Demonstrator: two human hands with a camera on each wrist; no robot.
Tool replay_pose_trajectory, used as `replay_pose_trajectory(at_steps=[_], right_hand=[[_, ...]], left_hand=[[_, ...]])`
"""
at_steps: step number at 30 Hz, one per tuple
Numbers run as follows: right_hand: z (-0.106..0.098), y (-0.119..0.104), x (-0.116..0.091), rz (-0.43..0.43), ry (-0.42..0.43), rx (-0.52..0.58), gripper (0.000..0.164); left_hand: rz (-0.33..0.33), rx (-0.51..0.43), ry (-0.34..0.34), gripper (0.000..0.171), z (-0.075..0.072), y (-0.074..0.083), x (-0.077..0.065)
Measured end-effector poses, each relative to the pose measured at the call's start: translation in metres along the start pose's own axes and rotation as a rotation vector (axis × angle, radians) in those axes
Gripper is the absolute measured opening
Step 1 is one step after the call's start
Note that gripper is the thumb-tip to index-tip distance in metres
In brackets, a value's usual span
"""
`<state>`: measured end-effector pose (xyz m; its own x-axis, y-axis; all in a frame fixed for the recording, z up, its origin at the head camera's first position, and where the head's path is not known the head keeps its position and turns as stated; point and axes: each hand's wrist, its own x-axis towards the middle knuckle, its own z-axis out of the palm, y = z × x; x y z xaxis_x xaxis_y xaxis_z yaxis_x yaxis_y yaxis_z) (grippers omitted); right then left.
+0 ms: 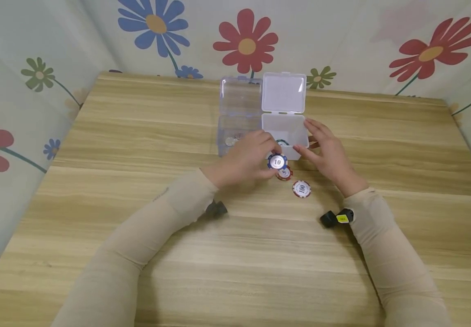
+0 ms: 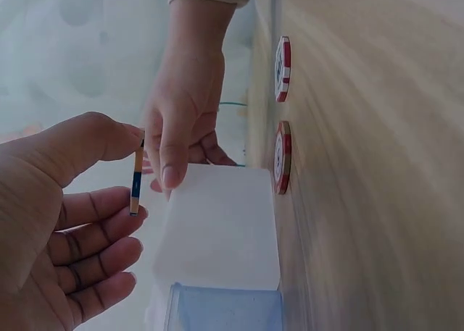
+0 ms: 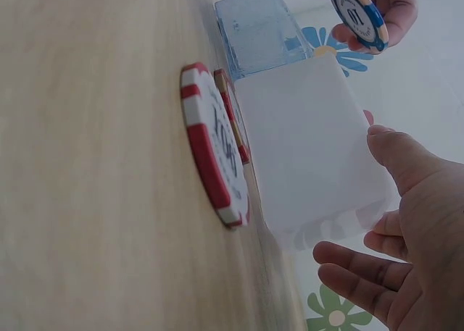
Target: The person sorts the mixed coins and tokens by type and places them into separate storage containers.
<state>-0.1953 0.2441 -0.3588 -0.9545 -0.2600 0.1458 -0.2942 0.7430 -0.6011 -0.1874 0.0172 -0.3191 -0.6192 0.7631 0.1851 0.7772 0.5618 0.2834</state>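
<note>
My left hand [image 1: 245, 156] pinches a blue poker chip [image 1: 278, 161] marked 10 between thumb and fingers, held in front of an open white plastic box [image 1: 274, 122]. The left wrist view shows that chip edge-on. At the box's right end, my right hand [image 1: 327, 152] grips it, thumb at the front corner and fingers towards the back. Inside the box lies a green-edged chip [image 1: 282, 142]. On the table before it are a red chip [image 1: 285, 173], partly behind the blue one, and a red-and-white chip [image 1: 302, 189] marked 100.
A clear bluish plastic box [image 1: 239, 120] stands against the white one's left side, lid up, with several coins [image 1: 231, 141] inside. Behind the wooden table [image 1: 235, 272] rises a wall covering [image 1: 301, 41] printed with flowers.
</note>
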Motion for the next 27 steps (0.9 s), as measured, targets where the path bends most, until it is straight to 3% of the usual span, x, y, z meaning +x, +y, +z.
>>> replay_pose_trajectory(at_steps=[15, 27], right_hand=[[-0.004, -0.001, -0.001, -0.002, 0.003, -0.005, 0.067], [-0.002, -0.001, -0.001, 0.023, -0.01, 0.007, 0.068]], left_hand=[[-0.033, 0.001, 0.104, 0.037, -0.005, -0.009, 0.015], [-0.135, 0.004, 0.074, 0.041, -0.004, -0.023, 0.033]])
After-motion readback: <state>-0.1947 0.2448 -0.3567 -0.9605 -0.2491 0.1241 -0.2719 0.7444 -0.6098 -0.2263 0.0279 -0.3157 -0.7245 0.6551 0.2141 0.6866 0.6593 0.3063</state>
